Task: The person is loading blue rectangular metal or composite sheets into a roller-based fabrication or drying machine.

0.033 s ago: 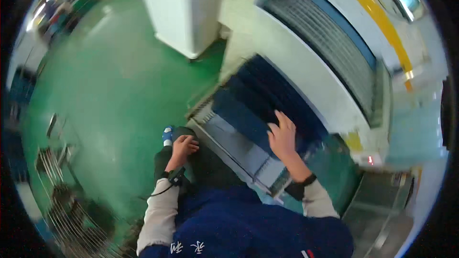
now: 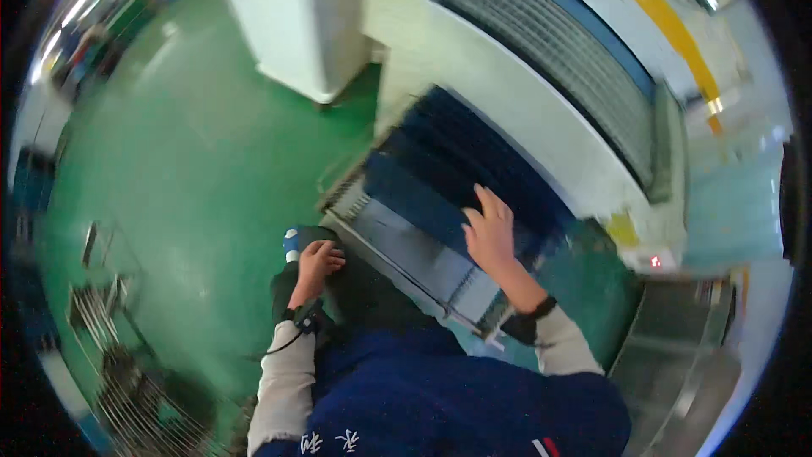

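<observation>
A rack (image 2: 397,269) with toothed side rails stands in front of me to the right, holding several dark blue flat panels (image 2: 414,190) that lean against one another. Over these panels is my right hand (image 2: 492,233), its fingers apart and nothing visible in it; whether the fingertips touch a panel I cannot tell. My left hand (image 2: 315,269) is by my dark-trousered knee, left of the rack. Its fingers are loosely bent and apart, with nothing seen in them. Both forearms wear pale sleeves and dark wristbands.
Behind the rack stands a pale machine with a long slatted conveyor opening (image 2: 558,59). A white cabinet-like block (image 2: 292,25) is on the green floor (image 2: 194,144) at the far left. Metal wire racks (image 2: 139,398) lie at lower left. A grey metal unit (image 2: 677,355) is at right.
The whole view has shifted slightly, so the rack and machine sit a little further left and up. My hands keep nearly the same poses.
</observation>
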Demonstrator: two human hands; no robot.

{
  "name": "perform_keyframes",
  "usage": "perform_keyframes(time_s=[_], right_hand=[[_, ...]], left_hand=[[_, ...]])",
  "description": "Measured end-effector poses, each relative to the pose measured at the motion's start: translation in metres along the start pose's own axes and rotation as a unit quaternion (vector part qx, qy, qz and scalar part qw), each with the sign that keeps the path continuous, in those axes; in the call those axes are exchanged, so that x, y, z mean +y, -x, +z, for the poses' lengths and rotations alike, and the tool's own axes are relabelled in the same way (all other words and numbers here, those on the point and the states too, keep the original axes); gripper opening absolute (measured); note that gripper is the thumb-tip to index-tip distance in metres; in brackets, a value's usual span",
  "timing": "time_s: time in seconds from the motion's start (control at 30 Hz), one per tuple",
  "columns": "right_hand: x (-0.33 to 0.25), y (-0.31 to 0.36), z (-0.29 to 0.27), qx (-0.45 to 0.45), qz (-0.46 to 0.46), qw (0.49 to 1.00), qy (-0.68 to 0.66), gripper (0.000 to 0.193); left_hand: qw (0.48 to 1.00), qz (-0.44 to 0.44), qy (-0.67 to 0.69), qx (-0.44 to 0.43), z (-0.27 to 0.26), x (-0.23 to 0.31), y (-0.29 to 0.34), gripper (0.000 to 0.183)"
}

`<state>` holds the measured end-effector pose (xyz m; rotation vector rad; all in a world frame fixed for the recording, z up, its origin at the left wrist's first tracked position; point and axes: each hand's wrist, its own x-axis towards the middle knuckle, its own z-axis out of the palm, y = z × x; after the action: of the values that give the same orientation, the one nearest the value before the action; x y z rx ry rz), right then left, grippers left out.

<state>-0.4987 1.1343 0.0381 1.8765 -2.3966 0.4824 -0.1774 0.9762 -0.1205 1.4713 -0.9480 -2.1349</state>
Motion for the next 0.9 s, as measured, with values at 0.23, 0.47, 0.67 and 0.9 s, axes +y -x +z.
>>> perform_keyframes(time_s=[0.23,0.47,0.67,0.9], right_hand=[[0.005,0.015,0.016,0.004,0.061,0.998,-0.033,0.032],[0.003,0.024,0.024,0.034,0.046,0.998,-0.030,0.021],[0.007,0.023,0.024,0.031,0.036,0.998,-0.042,0.016],[0.033,-0.003,0.010,-0.001,0.080,0.996,-0.033,0.018]], left_hand=[[1.000,-0.005,0.003,0.008,0.005,0.002,-0.001,0.024],[0.999,-0.002,-0.033,-0.009,-0.001,-0.001,-0.009,0.024],[1.000,0.005,-0.029,-0.003,-0.002,-0.002,-0.010,0.025],[1.000,0.006,-0.006,-0.019,-0.009,-0.007,-0.011,0.027]])
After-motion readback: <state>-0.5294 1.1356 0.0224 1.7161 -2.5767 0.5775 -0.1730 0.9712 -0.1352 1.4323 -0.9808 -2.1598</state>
